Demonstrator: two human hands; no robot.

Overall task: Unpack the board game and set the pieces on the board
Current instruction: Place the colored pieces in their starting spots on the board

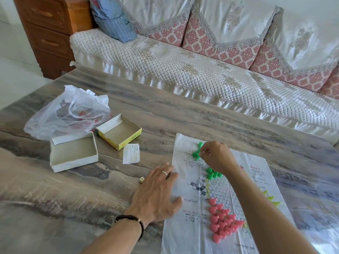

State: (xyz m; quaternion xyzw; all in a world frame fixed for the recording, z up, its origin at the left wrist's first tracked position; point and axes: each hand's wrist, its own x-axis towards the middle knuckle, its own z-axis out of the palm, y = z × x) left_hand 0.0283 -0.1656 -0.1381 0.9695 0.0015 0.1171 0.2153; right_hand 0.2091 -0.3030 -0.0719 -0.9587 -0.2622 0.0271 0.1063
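The thin white printed paper game board (185, 233), w/ a hexagon grid, lay flat on the glossy grey-brown marbled table (183, 114). The right hand (218, 156) hovered over its far-left corner, fingertips pinched narrow on small green plastic cone-shaped pieces (196, 153). More green pieces (212, 174) sat in a cluster near the wrist. The left hand (157, 193), w/ a silver ring & dark bead bracelet, lay flat, fingers spread wide, holding nothing, pressing the board's left edge. Smooth pink plastic pieces (222, 220) were packed in a triangle on the grid; pale yellow-green pieces (271, 198) lay beside the right forearm. Left of the board: two open cardboard box halves (73, 153), a folded paper slip (131, 153), a small cream die (141, 179), a crumpled clear plastic bag (67, 112).
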